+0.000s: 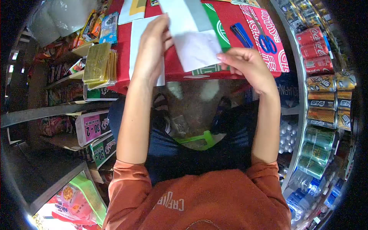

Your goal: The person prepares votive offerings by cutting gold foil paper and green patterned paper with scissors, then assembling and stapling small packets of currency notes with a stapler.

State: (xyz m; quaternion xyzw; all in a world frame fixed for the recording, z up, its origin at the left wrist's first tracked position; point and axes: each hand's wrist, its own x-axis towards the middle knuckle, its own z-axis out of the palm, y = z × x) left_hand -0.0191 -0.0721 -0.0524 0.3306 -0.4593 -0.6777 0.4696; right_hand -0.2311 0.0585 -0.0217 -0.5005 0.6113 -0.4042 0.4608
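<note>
1. As I look down through the head camera, both hands are raised over the near edge of the red counter (230, 15), holding one white sheet (195, 42) between them.
2. The left hand (151, 46) is partly closed. Its fingers lie long and close together behind the sheet's left edge, and the thumb presses on the front.
3. The right hand (245, 65) is curled tighter and pinches the sheet's lower right corner between thumb and fingertips.
4. The sheet hangs tilted above the counter's near edge, its top running out of view. I cannot tell whether it touches the counter.
5. A second white sheet (136, 34) lies flat under the left hand, near the counter's left side.
6. A green printed sheet (216, 27) lies beneath the held one, reaching to the near edge.
7. Toward the right edge, a red patterned sheet (274, 50) carries blue-handled scissors (264, 40), with a blue tool (241, 34) just beside them.
8. At the near left corner a stack of gold packets (97, 63) sits on its own shelf.
9. Shelves of drink cans (326, 88) stand to the right of the counter.
</note>
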